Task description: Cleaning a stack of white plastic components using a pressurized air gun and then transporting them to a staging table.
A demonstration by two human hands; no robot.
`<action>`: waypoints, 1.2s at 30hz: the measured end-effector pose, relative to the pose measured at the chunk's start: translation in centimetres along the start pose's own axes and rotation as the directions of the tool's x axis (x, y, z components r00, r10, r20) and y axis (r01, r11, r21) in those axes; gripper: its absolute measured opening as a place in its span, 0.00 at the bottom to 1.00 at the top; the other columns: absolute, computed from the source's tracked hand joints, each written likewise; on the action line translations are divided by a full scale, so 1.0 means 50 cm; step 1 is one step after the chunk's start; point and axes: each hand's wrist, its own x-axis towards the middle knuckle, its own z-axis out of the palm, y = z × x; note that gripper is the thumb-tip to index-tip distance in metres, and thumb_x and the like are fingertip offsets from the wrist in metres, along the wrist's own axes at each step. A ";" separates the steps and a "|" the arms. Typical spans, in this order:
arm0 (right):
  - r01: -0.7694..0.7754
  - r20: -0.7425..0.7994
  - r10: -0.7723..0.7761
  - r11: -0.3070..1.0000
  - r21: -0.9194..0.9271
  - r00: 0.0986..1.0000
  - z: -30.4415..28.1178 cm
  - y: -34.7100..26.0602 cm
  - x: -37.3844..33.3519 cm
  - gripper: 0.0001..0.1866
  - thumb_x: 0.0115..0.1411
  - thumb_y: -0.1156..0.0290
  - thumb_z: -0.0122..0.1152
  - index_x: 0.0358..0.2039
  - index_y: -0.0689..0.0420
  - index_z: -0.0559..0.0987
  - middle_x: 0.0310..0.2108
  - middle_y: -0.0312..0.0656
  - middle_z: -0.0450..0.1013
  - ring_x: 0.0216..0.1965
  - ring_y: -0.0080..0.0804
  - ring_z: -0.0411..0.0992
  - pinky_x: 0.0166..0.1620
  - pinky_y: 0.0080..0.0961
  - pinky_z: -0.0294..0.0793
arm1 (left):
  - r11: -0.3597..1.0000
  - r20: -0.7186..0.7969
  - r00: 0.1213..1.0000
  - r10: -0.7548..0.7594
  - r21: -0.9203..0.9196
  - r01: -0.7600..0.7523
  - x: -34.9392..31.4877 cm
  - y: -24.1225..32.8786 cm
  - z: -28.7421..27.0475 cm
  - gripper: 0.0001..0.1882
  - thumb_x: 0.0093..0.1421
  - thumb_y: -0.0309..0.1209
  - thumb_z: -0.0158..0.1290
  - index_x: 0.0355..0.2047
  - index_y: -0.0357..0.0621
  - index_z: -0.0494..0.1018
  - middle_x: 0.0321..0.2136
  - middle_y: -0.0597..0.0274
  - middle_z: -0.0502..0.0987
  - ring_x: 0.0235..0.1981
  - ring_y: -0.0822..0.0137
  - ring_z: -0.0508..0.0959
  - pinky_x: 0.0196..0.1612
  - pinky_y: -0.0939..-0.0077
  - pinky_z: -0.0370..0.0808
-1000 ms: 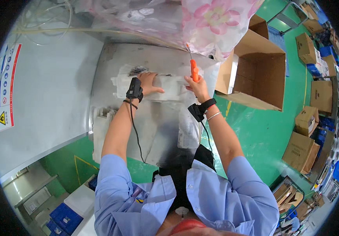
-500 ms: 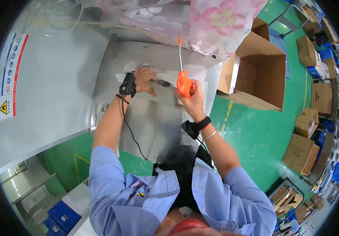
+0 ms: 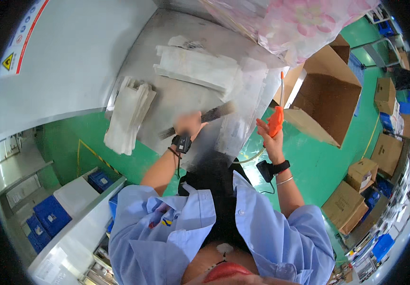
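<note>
Dark strip, long and narrow, lies across the left hand above the near part of the worktop; blur hides its surface and whether it touches the metal below. The left fingers are closed around it between its two ends, a grip that probably keeps both ends balanced. The right hand, well apart, has an orange air gun tucked against it, with some fingers spread beside the handle and others hidden, so how firm the hold is I cannot tell. Its thin nozzle points away from the wearer's body, likely a safer way to carry it, and a pale hose runs off below the hand, out of the strip's way. One white stack lies flat on the far side of the worktop, perhaps set back to spare the near part for the hands; another white stack sits at the left edge and seems to overhang it. Beyond the right edge, a cardboard box stands open, presumably placed for easy reach.
</note>
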 end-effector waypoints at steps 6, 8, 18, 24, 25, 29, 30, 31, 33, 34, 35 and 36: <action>0.229 0.209 -0.173 0.931 -0.284 0.963 0.026 -0.075 0.068 0.24 0.59 0.77 0.57 0.53 0.59 0.60 0.45 0.48 0.74 0.47 0.36 0.75 0.38 0.27 0.76 | 0.954 0.119 0.989 -0.085 -0.276 0.115 -0.048 -0.018 -0.026 0.30 0.49 0.54 0.58 0.44 0.47 0.71 0.30 0.52 0.78 0.31 0.49 0.78 0.34 0.62 0.75; 0.388 0.267 -0.293 0.803 -0.452 0.918 0.052 -0.122 0.146 0.26 0.57 0.72 0.61 0.53 0.59 0.60 0.43 0.50 0.75 0.44 0.41 0.75 0.37 0.31 0.75 | 0.836 0.298 0.919 -0.258 -0.407 0.367 -0.062 -0.013 -0.104 0.33 0.51 0.56 0.57 0.46 0.40 0.71 0.33 0.44 0.78 0.36 0.45 0.77 0.38 0.61 0.75; 0.257 0.146 -0.229 0.590 -0.765 0.962 0.196 -0.075 0.488 0.38 0.42 0.59 0.74 0.47 0.62 0.62 0.39 0.58 0.72 0.40 0.56 0.73 0.40 0.42 0.73 | -0.652 0.496 0.695 -0.520 -0.756 0.051 0.006 -0.023 -0.070 0.36 0.59 0.49 0.55 0.58 0.36 0.61 0.57 0.60 0.65 0.54 0.65 0.68 0.56 0.66 0.67; 0.197 0.071 -0.213 0.661 -0.724 0.974 0.143 -0.044 0.509 0.33 0.43 0.61 0.72 0.44 0.63 0.65 0.35 0.55 0.73 0.36 0.54 0.74 0.40 0.42 0.73 | -0.776 0.464 0.768 -0.442 -0.627 -0.068 0.253 -0.015 -0.044 0.42 0.57 0.56 0.53 0.59 0.35 0.57 0.57 0.58 0.64 0.56 0.64 0.67 0.56 0.62 0.68; 0.257 0.103 -0.276 0.609 -0.751 0.956 0.135 -0.030 0.525 0.31 0.44 0.60 0.71 0.43 0.63 0.66 0.33 0.55 0.74 0.36 0.54 0.74 0.39 0.42 0.73 | -0.786 0.510 0.724 -0.464 -0.614 -0.071 0.282 -0.027 -0.028 0.41 0.56 0.58 0.52 0.58 0.38 0.59 0.53 0.59 0.67 0.52 0.61 0.70 0.53 0.58 0.70; 0.324 0.167 -0.303 0.600 -0.731 0.938 0.208 -0.026 0.486 0.26 0.52 0.57 0.65 0.41 0.63 0.68 0.32 0.55 0.74 0.35 0.54 0.74 0.38 0.41 0.72 | -0.792 0.558 0.594 -0.579 -0.557 -0.249 0.324 -0.076 0.041 0.39 0.55 0.60 0.52 0.53 0.38 0.63 0.45 0.57 0.73 0.46 0.57 0.75 0.49 0.53 0.74; 0.331 0.152 -0.324 0.619 -0.712 0.934 0.192 -0.033 0.488 0.25 0.55 0.57 0.62 0.41 0.64 0.68 0.32 0.55 0.74 0.34 0.53 0.74 0.38 0.41 0.72 | -0.779 0.569 0.557 -0.605 -0.568 -0.265 0.341 -0.059 0.042 0.37 0.56 0.58 0.52 0.50 0.35 0.65 0.43 0.56 0.75 0.43 0.56 0.77 0.47 0.53 0.75; 0.325 0.147 -0.322 0.615 -0.719 0.935 0.183 -0.039 0.492 0.25 0.55 0.57 0.62 0.41 0.64 0.68 0.32 0.55 0.74 0.34 0.53 0.74 0.38 0.41 0.72 | -0.785 0.575 0.558 -0.597 -0.562 -0.261 0.353 -0.052 0.040 0.37 0.56 0.58 0.52 0.50 0.35 0.65 0.43 0.56 0.75 0.43 0.56 0.77 0.47 0.53 0.75; 0.176 0.098 -0.148 0.747 -0.641 0.984 0.163 -0.045 0.493 0.24 0.57 0.55 0.60 0.41 0.64 0.69 0.30 0.54 0.75 0.32 0.49 0.75 0.37 0.39 0.72 | -0.806 0.614 0.537 -0.579 -0.530 -0.263 0.365 -0.045 0.026 0.37 0.54 0.52 0.59 0.51 0.33 0.64 0.42 0.54 0.75 0.40 0.60 0.78 0.42 0.62 0.78; 0.167 0.090 -0.143 0.746 -0.644 0.986 0.155 -0.047 0.498 0.24 0.57 0.55 0.60 0.41 0.64 0.69 0.30 0.54 0.75 0.32 0.49 0.75 0.37 0.39 0.72 | -0.811 0.620 0.537 -0.572 -0.527 -0.255 0.361 -0.045 0.021 0.37 0.54 0.52 0.59 0.51 0.33 0.64 0.42 0.54 0.75 0.40 0.60 0.78 0.42 0.62 0.78; 0.161 0.111 -0.120 0.817 -0.554 0.987 0.153 -0.049 0.505 0.25 0.56 0.54 0.62 0.40 0.64 0.69 0.28 0.52 0.75 0.31 0.46 0.75 0.36 0.37 0.72 | -0.784 0.580 0.554 -0.597 -0.567 -0.251 0.350 -0.051 0.015 0.34 0.55 0.50 0.59 0.50 0.33 0.65 0.43 0.54 0.75 0.40 0.60 0.78 0.42 0.62 0.78; 0.150 0.134 -0.099 0.878 -0.455 0.986 0.149 -0.051 0.507 0.26 0.54 0.53 0.64 0.40 0.64 0.70 0.27 0.51 0.75 0.30 0.43 0.76 0.35 0.36 0.73 | -0.755 0.538 0.570 -0.621 -0.607 -0.248 0.335 -0.056 0.003 0.32 0.56 0.47 0.59 0.50 0.34 0.66 0.43 0.54 0.74 0.40 0.60 0.78 0.41 0.63 0.78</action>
